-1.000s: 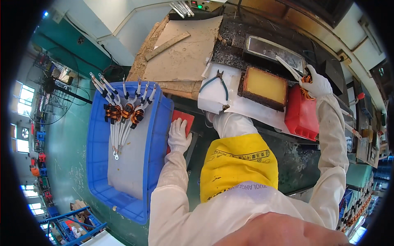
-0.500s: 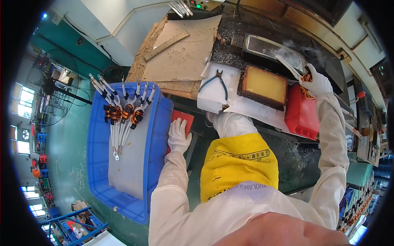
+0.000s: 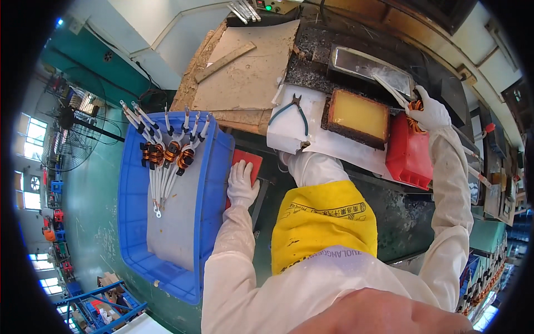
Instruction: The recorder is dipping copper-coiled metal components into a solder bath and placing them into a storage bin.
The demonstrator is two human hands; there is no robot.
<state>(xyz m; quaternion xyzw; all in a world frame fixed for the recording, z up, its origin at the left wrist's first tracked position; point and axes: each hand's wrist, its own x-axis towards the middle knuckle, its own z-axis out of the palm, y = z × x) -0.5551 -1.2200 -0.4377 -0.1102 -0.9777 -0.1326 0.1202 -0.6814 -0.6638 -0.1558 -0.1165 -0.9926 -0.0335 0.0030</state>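
My right hand [image 3: 433,111], in a white glove, grips a copper-wound coil [image 3: 415,116] by its windings. The coil's white-sleeved leads [image 3: 390,89] slant up and left, their tips at the shiny surface of a rectangular metal pot [image 3: 359,65] that looks like a solder bath. Beside the blue crate, my gloved left hand [image 3: 242,185] lies with fingers extended on a red flat board [image 3: 247,160]. Several similar coils [image 3: 167,155] with white leads rest in the blue crate [image 3: 127,222].
A dark-rimmed tray of yellow material [image 3: 359,116] sits before the pot, with a red bin [image 3: 409,153] to its right. Cutting pliers [image 3: 296,114] lie on white sheet. Left of them are a worn board [image 3: 250,78] and a wooden strip [image 3: 225,63]. A fan [image 3: 69,118] stands far left.
Smoke over the pot has thinned. Both hands and the coil stay in practically the same place.
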